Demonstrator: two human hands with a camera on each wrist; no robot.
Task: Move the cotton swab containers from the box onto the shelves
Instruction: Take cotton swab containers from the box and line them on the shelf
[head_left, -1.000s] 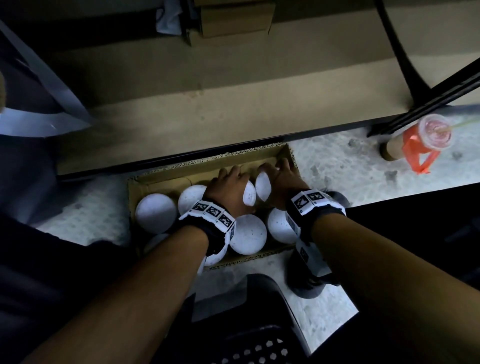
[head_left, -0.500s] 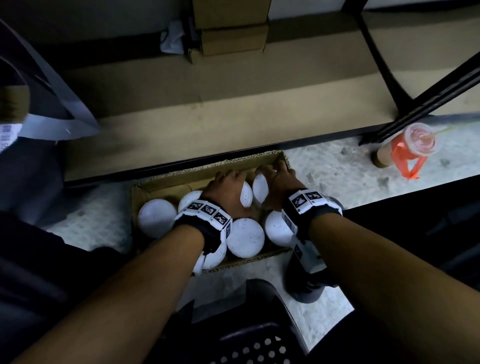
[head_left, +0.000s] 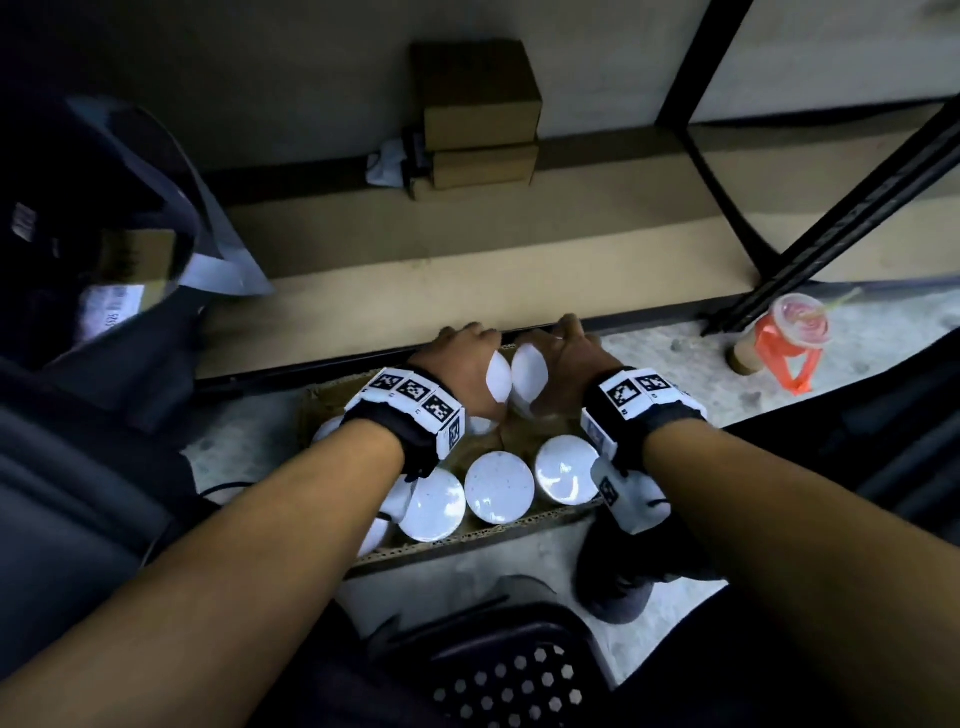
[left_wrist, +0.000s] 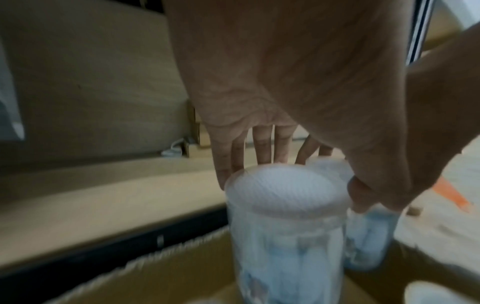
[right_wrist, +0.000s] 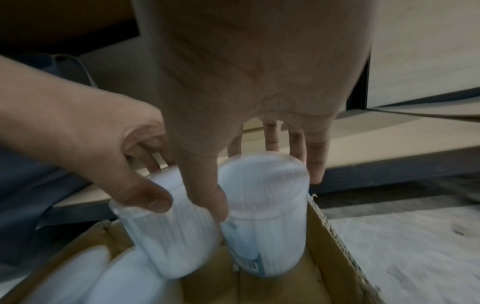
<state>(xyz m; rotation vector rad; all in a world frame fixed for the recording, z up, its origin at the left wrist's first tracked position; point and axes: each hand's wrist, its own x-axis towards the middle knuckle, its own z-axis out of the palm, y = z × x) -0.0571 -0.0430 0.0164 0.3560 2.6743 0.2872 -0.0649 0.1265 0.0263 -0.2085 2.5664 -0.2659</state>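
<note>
A low cardboard box (head_left: 470, 540) on the floor holds several round cotton swab containers with white tops (head_left: 500, 486). My left hand (head_left: 467, 358) grips one clear container (head_left: 496, 376) by its top, fingers and thumb curled round it (left_wrist: 285, 205). My right hand (head_left: 563, 358) grips a second container (head_left: 530, 374) the same way (right_wrist: 265, 205). Both containers hang side by side above the far right corner of the box, just in front of the lowest shelf board (head_left: 467, 291).
Small brown cartons (head_left: 478, 119) are stacked at the back of the shelf. A black shelf post (head_left: 852, 228) slants at the right. An iced drink cup in an orange carrier (head_left: 784, 338) stands on the floor at right. A dark stool (head_left: 498, 670) is near me.
Both hands have lifted their containers up out of the box and towards the shelf edge. My head has tilted up, so more of the shelf shows.
</note>
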